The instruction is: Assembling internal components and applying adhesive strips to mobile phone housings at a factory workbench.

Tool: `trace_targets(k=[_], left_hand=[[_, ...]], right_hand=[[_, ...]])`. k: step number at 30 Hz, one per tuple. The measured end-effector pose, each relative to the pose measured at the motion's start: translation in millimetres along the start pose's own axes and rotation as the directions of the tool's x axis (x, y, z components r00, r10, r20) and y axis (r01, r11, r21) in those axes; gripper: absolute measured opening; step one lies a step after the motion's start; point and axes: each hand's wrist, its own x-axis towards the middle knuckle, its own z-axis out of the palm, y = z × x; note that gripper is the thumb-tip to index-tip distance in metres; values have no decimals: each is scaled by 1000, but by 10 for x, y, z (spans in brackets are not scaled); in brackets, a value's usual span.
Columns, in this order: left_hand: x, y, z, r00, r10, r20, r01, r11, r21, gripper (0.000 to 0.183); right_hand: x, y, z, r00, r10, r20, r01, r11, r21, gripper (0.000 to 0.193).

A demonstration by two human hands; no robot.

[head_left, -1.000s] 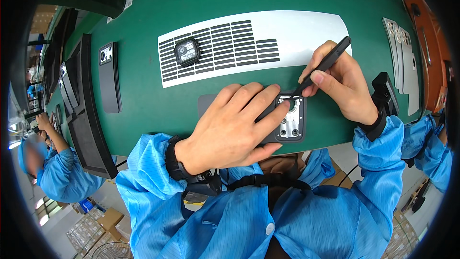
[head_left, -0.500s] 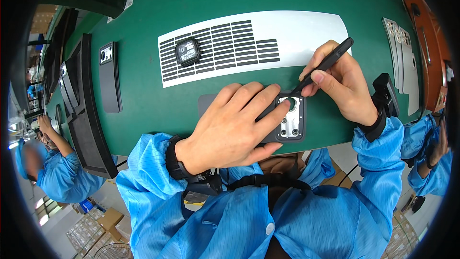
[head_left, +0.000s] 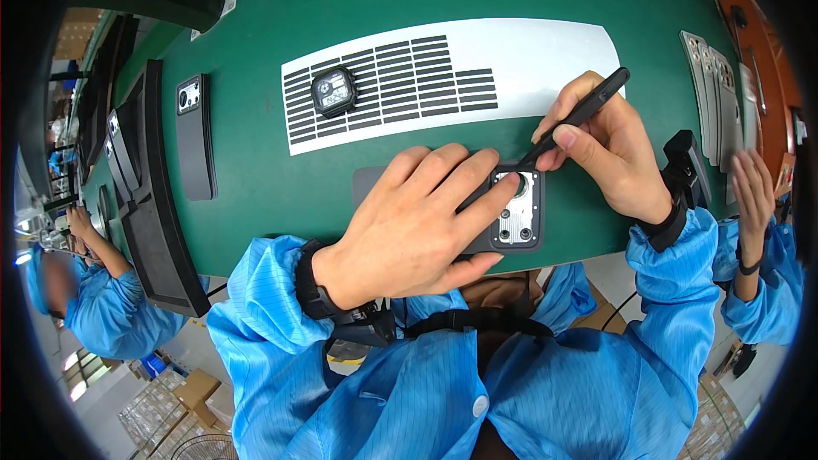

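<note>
Lane between panel stack (head_left: 197, 149) and white sheet (head_left: 545, 60) — hands (head_left: 405, 217) block sheet's near side.

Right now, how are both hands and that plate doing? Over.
Left hand spread over dark gray plate, hiding its middle. Right hand grips black pen-like tool, tip near silver panel's top edge. Left fingertip partly covers panel.

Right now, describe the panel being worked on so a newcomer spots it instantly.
On the green table, find the white sheet. Below it in view lies a dark grey panel with a silver plate; unlike the stacked panels at left, it's beneath the left hand.
</note>
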Motion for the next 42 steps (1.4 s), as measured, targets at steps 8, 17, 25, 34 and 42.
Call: trace_targets(k=[8, 17, 25, 34, 42], left_hand=[[12, 0, -1, 1000, -7, 3, 7, 1000, -13, 69], [24, 3, -5, 1000, -23, -1, 23, 999, -48, 71], [27, -7, 3, 1000, -18, -10, 17, 997, -70, 71], [3, -18, -3, 1000, -2, -22, 1, 999, -48, 65], [-13, 1, 6, 1000, -1, -30, 1, 1000, -21, 64]], right_hand=[[-11, -2, 8, 1000, 16, -18, -16, 1000, -7, 16], [-11, 9, 5, 1000, 3, -20, -4, 1000, -21, 16], [-74, 24, 33, 980, -195, -39, 185, 966, -178, 15], [-384, -48, 99, 809, -491, 323, 514, 323, -795, 47], [-372, 23, 155, 863, -328, 384, 473, 258, -842, 62]])
